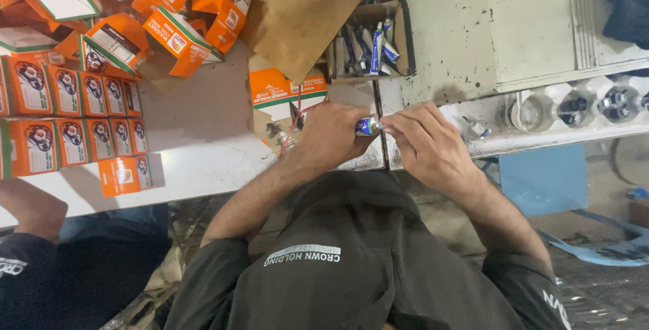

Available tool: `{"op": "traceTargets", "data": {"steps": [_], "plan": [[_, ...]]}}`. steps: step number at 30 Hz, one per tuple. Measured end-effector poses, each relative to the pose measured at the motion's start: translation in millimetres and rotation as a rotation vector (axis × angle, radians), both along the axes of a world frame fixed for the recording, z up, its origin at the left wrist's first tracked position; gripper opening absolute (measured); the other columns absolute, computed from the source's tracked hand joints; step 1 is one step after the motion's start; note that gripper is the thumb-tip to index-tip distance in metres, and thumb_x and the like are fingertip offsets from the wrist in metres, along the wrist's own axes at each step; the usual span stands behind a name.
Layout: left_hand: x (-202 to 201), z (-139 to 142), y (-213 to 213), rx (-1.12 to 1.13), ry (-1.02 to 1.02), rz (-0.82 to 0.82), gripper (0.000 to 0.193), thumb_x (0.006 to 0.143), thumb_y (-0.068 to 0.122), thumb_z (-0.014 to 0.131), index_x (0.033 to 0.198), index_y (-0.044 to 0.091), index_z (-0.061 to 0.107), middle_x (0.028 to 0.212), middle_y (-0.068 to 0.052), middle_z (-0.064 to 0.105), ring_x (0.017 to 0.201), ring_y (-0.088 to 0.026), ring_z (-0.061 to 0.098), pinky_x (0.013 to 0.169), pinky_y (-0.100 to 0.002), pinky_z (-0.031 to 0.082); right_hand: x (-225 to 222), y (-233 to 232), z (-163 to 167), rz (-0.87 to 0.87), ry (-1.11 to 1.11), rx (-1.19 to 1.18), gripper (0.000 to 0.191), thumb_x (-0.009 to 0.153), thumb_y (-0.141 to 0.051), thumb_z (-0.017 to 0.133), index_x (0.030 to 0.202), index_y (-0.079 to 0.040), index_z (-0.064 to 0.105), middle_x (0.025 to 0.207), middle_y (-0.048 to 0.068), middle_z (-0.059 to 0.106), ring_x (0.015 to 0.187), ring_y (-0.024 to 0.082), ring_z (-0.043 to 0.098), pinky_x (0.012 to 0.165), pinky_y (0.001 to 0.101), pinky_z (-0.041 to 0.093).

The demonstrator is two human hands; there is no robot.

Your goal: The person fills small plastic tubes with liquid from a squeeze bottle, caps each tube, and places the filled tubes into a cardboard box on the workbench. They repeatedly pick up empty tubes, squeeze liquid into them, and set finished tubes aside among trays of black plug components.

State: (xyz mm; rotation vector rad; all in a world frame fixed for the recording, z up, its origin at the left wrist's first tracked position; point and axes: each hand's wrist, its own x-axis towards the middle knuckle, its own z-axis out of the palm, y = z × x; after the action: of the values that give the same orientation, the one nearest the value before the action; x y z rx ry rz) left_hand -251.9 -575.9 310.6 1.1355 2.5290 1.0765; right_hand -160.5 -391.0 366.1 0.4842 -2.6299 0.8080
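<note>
Mid-handling, by the look of it: small blue-and-white tube (pixel 366 126) pinched between 2 hands just above the near edge of the white table (pixel 196 144), right in front of the chest. Left hand (pixel 332 135) curled closed around the tube's body, knuckles up; right hand (pixel 427 142) closed too, fingertips nipping the silvery end that points right. Seems to be a twisting or capping of that end, or a fitting of something to it; cannot tell which. Next move likely calls for a firm hold from the left hand, fine turning or pulling from the right fingertips, and no squeeze hard enough to crush the tube. More tubes of the same kind standing in a cardboard box (pixel 370 51) beyond the hands, under a raised brown flap (pixel 297 15). Open orange carton (pixel 285 92) just behind the left hand, with thin red wires (pixel 295 119) running out beside it. Orange cartons in 2 neat rows (pixel 74 117) at far left, others heaped loosely (pixel 169 12) above them. Hard to make out: the tube's tip, buried under the right fingertips; most of its body, covered by the left palm; where the red wires end. Row of round fittings (pixel 574 107) at right blurred, below a grey cabinet (pixel 487 26). Another person's arm (pixel 30 209) cut off at the lower left edge, hand out of sight.
</note>
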Motion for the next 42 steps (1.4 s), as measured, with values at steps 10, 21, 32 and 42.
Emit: {"op": "traceTargets", "data": {"steps": [10,21,32,42], "plan": [[11.3,-16.7,-7.7,0.082,0.248,-0.01,0.026,0.084,0.023,0.079,0.101,0.005,0.074,0.081,-0.014,0.072,0.077,-0.034,0.071,0.069,-0.047,0.052,-3.5,7.4,-25.2,0.073,-0.096,0.013,0.019,0.091,0.0,0.074,0.108,0.0,0.065,0.098,0.013,0.066,0.092,0.034,0.063,0.08,0.0446,0.053],[18.4,-17.3,-0.4,-0.167,0.127,-0.041,0.017,0.082,0.022,0.074,0.089,0.008,0.069,0.08,-0.011,0.07,0.073,-0.032,0.072,0.061,-0.047,0.055,10.5,23.7,-69.5,0.077,-0.298,-0.105,0.012,0.102,-0.011,0.068,0.101,0.0,0.063,0.089,0.014,0.064,0.084,0.035,0.063,0.074,0.0426,0.051],[24.6,-22.4,-5.4,-0.135,0.057,-0.072,0.02,0.085,0.029,0.074,0.084,0.009,0.07,0.079,-0.012,0.071,0.074,-0.035,0.071,0.065,-0.051,0.053,26.7,20.8,-64.6,0.031,-0.39,-0.164,0.015,0.103,-0.012,0.068,0.108,0.002,0.065,0.094,0.015,0.065,0.081,0.03,0.066,0.069,0.0356,0.051],[30.4,-27.9,-3.2,-0.142,0.068,-0.137,0.019,0.086,0.024,0.07,0.091,0.005,0.072,0.083,-0.017,0.072,0.077,-0.04,0.07,0.068,-0.053,0.054,29.2,14.5,-70.9,-0.091,-0.642,-0.312,0.023,0.107,-0.015,0.064,0.091,0.001,0.064,0.077,0.012,0.058,0.064,0.03,0.058,0.059,0.0393,0.046]]}}
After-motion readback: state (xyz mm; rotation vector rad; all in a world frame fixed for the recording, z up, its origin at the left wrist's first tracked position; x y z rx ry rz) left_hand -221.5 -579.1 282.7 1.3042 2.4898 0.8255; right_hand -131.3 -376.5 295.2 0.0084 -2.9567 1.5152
